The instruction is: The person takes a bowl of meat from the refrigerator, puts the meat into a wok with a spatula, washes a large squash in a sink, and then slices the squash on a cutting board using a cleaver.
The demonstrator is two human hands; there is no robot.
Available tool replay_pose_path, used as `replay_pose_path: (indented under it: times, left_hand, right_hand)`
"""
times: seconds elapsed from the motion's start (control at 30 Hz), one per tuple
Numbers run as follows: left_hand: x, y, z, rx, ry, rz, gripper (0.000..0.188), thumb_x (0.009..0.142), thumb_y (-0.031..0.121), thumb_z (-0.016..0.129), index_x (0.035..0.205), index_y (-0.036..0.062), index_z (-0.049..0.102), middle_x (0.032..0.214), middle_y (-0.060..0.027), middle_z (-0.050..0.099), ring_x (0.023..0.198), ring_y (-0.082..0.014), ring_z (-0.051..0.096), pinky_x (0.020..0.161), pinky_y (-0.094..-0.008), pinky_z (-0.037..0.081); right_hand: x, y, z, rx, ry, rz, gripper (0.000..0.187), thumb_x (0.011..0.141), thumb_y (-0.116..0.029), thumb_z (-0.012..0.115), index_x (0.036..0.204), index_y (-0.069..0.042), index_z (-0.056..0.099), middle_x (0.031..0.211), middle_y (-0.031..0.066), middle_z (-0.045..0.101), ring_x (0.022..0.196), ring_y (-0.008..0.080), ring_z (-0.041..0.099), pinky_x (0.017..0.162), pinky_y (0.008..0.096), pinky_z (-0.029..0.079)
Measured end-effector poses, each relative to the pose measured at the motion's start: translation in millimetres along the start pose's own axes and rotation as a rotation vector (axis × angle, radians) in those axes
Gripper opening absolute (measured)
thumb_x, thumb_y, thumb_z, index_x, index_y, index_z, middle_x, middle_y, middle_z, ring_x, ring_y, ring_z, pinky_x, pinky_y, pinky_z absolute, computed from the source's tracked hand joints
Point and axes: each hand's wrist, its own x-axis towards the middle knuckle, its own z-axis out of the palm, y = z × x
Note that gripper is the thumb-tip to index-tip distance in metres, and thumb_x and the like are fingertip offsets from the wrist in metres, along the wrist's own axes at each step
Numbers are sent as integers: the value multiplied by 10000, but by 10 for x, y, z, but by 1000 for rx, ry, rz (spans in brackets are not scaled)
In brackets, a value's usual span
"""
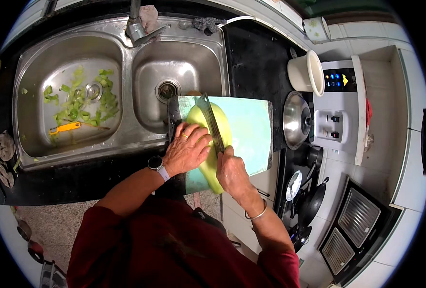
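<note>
A long, pale green peeled gourd (224, 121) lies lengthwise on a light green cutting board (253, 137). My left hand (189, 149) presses down on the gourd's left side, fingers bent and a ring on one of them. In my right hand (233, 173) is a kitchen knife (211, 117), its handle wrapped by my fingers. The blade points away from me and runs along the top of the gourd. Whether its edge has gone into the flesh, I cannot tell. The board overlaps the right basin's near right corner and the black counter.
Green peels (108, 98) and a yellow-handled peeler (65, 128) lie in the left sink basin (35, 96). The faucet (136, 31) stands behind the basins. Right of the board are a steel lid (294, 120), a cream bucket (302, 72) and a black wok (314, 204).
</note>
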Motion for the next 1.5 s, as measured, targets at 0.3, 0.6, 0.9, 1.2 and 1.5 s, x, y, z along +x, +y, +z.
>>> replay_pose_path:
  times: [0.3, 0.6, 0.9, 1.2, 1.5]
  left_hand:
    - [-37, 23, 14, 26, -43, -27, 357, 822, 224, 658, 1144, 82, 599, 1228, -90, 510, 1234, -280, 416, 1090, -516, 302]
    - [38, -26, 10, 50, 19, 17, 353, 832, 253, 648, 1127, 78, 562, 1189, -97, 492, 1199, -289, 424, 1063, -502, 313]
    - [2, -9, 19, 48, -7, 5, 352, 834, 255, 656, 1133, 92, 566, 1198, -87, 492, 1196, -278, 423, 1066, -496, 315]
    - [54, -19, 2, 82, -7, 12, 362, 791, 226, 677, 1110, 90, 573, 1189, -88, 500, 1182, -278, 437, 1040, -492, 337]
    - [79, 7, -10, 103, 23, 76, 371, 773, 198, 673, 1104, 68, 567, 1168, -98, 492, 1140, -297, 449, 1020, -486, 341]
  right_hand:
    - [241, 115, 291, -8, 6, -7, 150, 909, -50, 525, 921, 83, 458, 653, 286, 607, 620, 458, 640, 544, 490, 534]
    - [61, 72, -456, -4, -266, 0, 198, 966, -100, 483, 899, 83, 450, 653, 342, 575, 655, 523, 606, 543, 537, 481]
    - [-871, 178, -178, -8, -221, 180, 188, 959, -74, 522, 885, 64, 418, 588, 302, 558, 571, 510, 583, 488, 526, 461]
    - [-772, 304, 281, 89, -85, 185, 133, 953, -46, 510, 924, 61, 437, 566, 292, 548, 537, 494, 580, 462, 530, 458]
    - [-1339, 405, -35, 10, -228, 175, 160, 945, -41, 521, 872, 58, 418, 538, 263, 521, 532, 484, 578, 469, 524, 467]
